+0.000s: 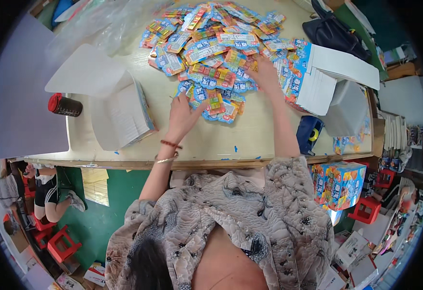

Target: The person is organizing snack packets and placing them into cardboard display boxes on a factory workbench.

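A loose heap of small candy packets (204, 50), blue and orange with clear windows showing coloured pieces, covers the far middle of the table. My left hand (184, 116) is at the near left edge of the heap, its thumb apart from the fingers. The fingertips touch the packets there, beside one with yellow and green pieces (215, 101). My right hand (265, 75) reaches into the right side of the heap. Its thumb and fingers close on the end of a candy packet (239, 61); the fingertips are partly hidden.
On the left stand an open white box (119, 113) and a dark cup with a red lid (65, 105). To the right are flat printed cartons (313, 89), a translucent bin (349, 108) and a blue tape dispenser (310, 135). A dark bag (334, 34) lies at the far right.
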`<state>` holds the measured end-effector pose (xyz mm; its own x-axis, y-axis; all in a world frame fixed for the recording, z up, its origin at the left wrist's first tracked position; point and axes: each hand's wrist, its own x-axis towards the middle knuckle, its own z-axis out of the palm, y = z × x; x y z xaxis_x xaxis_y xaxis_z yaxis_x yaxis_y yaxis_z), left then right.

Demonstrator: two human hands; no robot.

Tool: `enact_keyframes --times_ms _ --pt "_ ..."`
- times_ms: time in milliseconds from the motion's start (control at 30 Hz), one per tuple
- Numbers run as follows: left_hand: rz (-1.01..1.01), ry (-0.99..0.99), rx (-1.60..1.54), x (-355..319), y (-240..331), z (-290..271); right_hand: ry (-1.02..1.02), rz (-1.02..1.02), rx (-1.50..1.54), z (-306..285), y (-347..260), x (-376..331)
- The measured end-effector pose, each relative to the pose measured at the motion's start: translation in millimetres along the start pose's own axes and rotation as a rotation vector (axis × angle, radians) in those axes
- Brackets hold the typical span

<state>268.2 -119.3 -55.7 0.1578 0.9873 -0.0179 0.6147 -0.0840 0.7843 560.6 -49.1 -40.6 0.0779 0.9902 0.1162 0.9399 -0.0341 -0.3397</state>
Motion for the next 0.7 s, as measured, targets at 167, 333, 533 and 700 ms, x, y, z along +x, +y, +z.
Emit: enact_keyframes --times_ms 167,333,533,700 --pt "-0.042 0.150 0.322 23 12 28 0.028 0.116 0.418 -14 -27 -13" --pt "-0.087 0.131 0.235 43 13 45 -0.216 -0.079 -0.051 37 -61 2" --pt "-0.151 0.053 -0.222 39 0 21 -0.232 -0.168 0.295 27 -68 0" --pt "-0.116 0.123 -0.264 28 -20 20 -0.025 -0.010 0.567 55 -44 -42"
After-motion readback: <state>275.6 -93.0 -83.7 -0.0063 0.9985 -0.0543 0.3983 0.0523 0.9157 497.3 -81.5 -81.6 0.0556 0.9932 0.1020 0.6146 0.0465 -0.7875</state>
